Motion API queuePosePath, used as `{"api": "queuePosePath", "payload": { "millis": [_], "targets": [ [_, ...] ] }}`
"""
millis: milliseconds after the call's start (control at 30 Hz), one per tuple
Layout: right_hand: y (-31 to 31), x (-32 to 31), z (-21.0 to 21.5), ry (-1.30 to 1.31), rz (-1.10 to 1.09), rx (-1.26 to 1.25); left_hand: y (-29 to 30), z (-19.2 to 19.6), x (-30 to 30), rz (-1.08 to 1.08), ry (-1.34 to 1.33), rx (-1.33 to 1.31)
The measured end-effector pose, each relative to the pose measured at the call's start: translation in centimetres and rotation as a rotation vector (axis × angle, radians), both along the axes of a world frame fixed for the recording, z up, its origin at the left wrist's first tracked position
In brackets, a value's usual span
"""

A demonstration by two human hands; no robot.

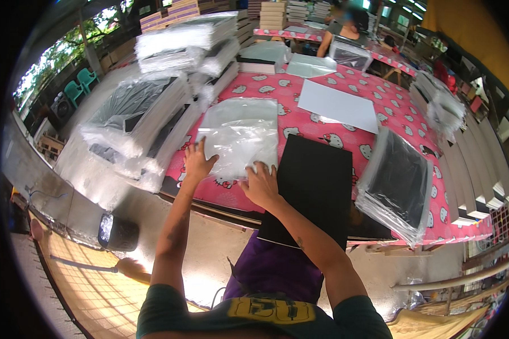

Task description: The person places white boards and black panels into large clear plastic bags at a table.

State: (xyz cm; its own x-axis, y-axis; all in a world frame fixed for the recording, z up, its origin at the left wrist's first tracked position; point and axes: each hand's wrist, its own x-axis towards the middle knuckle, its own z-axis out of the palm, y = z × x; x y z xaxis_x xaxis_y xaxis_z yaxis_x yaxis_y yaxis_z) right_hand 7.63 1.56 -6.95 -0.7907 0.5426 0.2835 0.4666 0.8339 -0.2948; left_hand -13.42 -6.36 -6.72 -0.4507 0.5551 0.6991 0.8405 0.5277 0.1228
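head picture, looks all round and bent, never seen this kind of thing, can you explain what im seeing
There is no machine here: a person works with two bare hands. A wide fisheye camera on their head looks down, so straight edges bend, and left in the picture is their left. On the pink cloth lie clear plastic, a black board, a white sheet and wrapped stacks. The left hand is spread at the plastic's left edge; the right hand is at its near edge. Whether the right one pinches it is unclear.
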Motion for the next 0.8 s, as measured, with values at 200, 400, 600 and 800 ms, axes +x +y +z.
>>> {"api": "queuePosePath", "payload": {
  "millis": [200, 400, 600, 800],
  "targets": [
    [1.3, -0.9, -2.0, 0.359, 0.140, 0.030, 3.3, 5.7, 2.5, -0.351, -0.482, 0.136],
    [1.7, 2.7, 4.5, 0.886, 0.106, -1.212, 0.4, 6.5, 11.9, -0.906, 0.109, -0.147],
    [3.3, 8.4, -1.5, 0.988, -0.137, -1.247, -2.2, 5.0, 17.2, -1.020, -0.496, 0.210],
    [1.2, 10.3, 0.7, 1.081, 0.035, -1.491, 1.6, 3.1, 18.9, -0.704, -1.084, 0.179]
  ]
}}
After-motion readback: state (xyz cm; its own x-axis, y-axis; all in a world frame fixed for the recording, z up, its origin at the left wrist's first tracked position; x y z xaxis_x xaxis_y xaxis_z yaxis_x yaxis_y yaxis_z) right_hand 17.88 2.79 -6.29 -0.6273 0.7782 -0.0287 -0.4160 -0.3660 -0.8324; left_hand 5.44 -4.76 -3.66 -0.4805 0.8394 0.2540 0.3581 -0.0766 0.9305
